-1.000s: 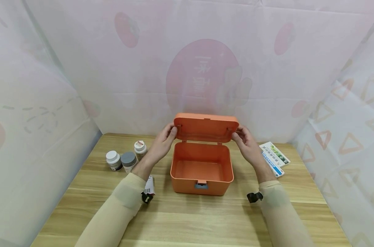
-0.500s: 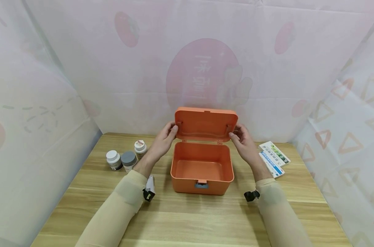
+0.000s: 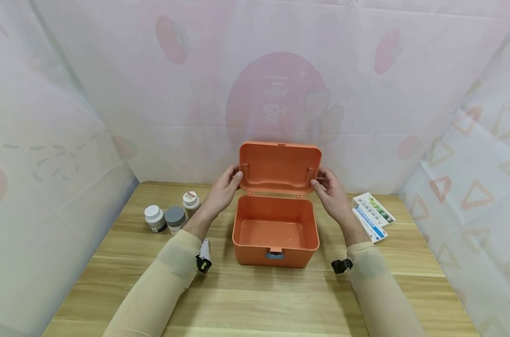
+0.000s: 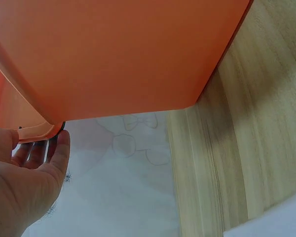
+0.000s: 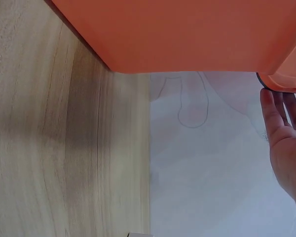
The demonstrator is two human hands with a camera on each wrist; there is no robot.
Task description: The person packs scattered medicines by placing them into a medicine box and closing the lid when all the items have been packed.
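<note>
The orange box [image 3: 255,256] is sitting mid-table with its catch [image 3: 274,255] facing near, probably so that its hinged lid [image 3: 280,166] can swing to the far side. The left hand [image 3: 221,192] is gripping the lid's left edge, and the right hand [image 3: 336,194] is pinching the right edge, thumbs inside and fingers behind; holding both sides is likely keeping it level. A white-capped bottle [image 3: 155,218] and a grey-capped bottle [image 3: 175,218] are standing at the left, and a green-and-white carton [image 3: 375,208] is lying at the right, seemingly leaving room around the box.
</note>
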